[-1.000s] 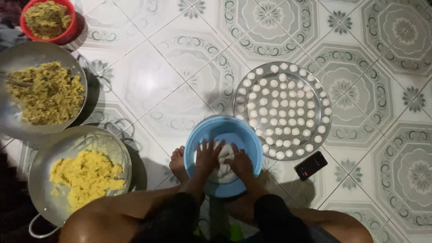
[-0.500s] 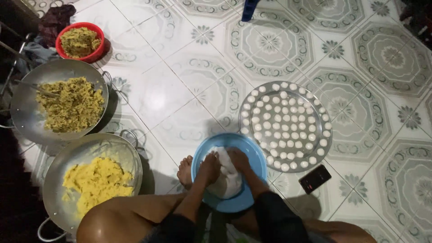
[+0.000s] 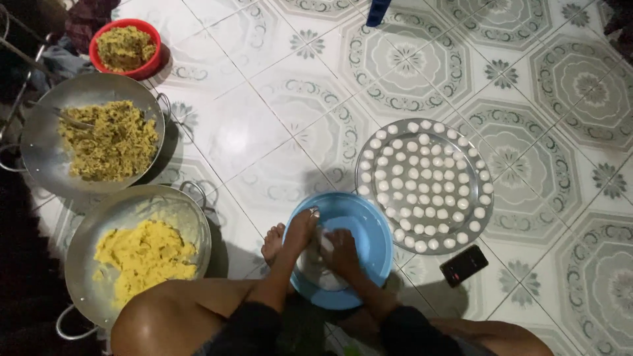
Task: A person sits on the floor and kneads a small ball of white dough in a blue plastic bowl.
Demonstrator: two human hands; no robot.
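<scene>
A blue plastic bowl (image 3: 366, 227) sits on the tiled floor between my knees. White dough (image 3: 324, 277) lies in its bottom. My left hand (image 3: 300, 231) is curled near the bowl's left rim, pressing into the dough. My right hand (image 3: 343, 254) lies on top of the dough, fingers bent over it. Just right of the bowl is a round metal tray (image 3: 479, 214) covered with several small white dough balls (image 3: 422, 178). My bare foot (image 3: 271, 242) rests beside the bowl's left edge.
A metal pan of yellow mash (image 3: 142, 254) stands at lower left. Behind it are a pan of browned crumbly filling (image 3: 109, 142) with a spoon and a red bowl (image 3: 125, 47) of the same. A dark phone (image 3: 463, 265) lies by my right knee.
The view has shifted, so everything sits lower and further right. My hands stay in the blue bowl; the left one has moved toward the left rim while the right stays over the dough.
</scene>
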